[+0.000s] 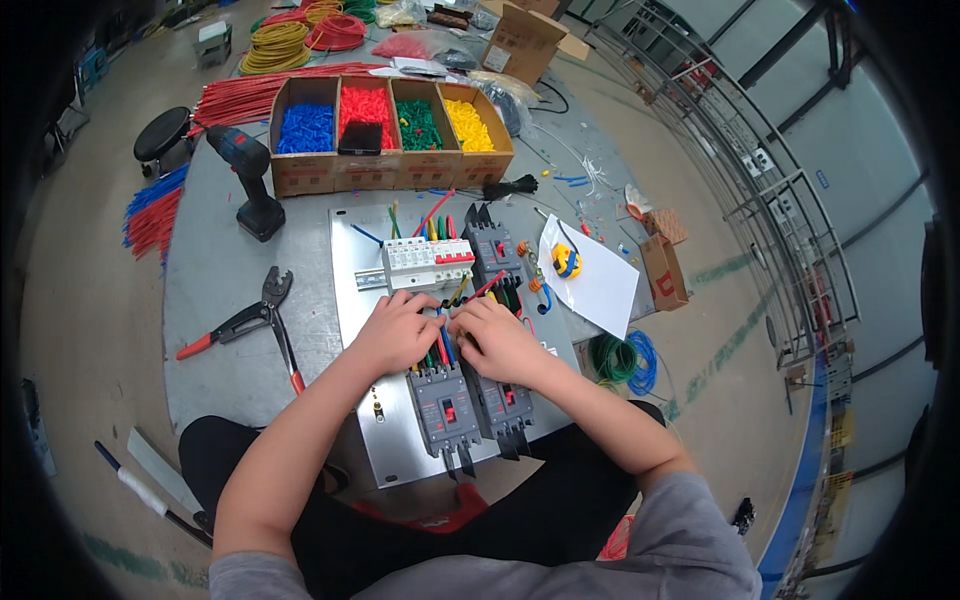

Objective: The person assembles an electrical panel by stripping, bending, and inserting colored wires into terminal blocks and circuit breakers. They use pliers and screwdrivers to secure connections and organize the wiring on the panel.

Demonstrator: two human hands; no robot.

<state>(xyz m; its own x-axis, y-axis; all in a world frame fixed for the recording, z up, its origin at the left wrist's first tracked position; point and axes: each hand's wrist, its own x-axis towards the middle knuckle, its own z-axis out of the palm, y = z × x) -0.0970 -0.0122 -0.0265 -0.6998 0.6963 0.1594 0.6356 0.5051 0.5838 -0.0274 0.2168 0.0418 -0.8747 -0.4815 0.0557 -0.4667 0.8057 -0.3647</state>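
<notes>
A silver mounting plate (352, 300) lies over the near edge of the table. My left hand (402, 330) is closed, its fingertips pinching at the upper end of a blue wire (447, 342). Just to its right, my right hand (492, 338) curls its fingers over the same wire bundle; what they grip is hidden. Below the hands sit two grey moulded-case circuit breakers, the left one (446, 408) and the right one (503, 402). Beyond them are a row of white miniature breakers (428, 262) and another grey breaker (492, 250). Red, green and yellow wires run between them.
Left of the plate lies a red-handled crimping tool (262, 318), with a cordless drill (250, 190) standing farther back. A cardboard box (305, 172) holds coloured wire caps. To the right are white paper (600, 285), a yellow tape measure (566, 261) and hanging wire coils (640, 360).
</notes>
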